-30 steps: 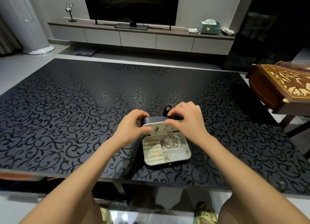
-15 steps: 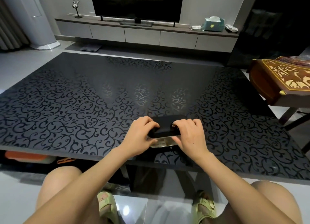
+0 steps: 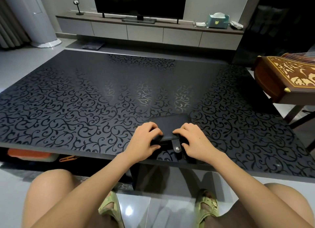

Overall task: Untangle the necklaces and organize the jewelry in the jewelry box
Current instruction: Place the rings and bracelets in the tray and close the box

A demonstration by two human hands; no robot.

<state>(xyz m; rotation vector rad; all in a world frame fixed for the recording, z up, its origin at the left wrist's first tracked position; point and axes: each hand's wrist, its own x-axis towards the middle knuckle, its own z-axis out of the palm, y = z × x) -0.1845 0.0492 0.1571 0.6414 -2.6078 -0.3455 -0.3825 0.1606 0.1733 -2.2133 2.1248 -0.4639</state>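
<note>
1. The left hand curls over the near-left corner of the jewelry box, thumb at its front.
2. The right hand grips the near-right corner, fingers bent on the lid.
3. The box sits shut near the front edge of the desk.
4. Its snap strap hangs between the hands, seemingly fastened.

Open table top runs from the box, by the near edge, out to the far corners. A wooden case stands off the right edge, perhaps overhanging it.
</note>
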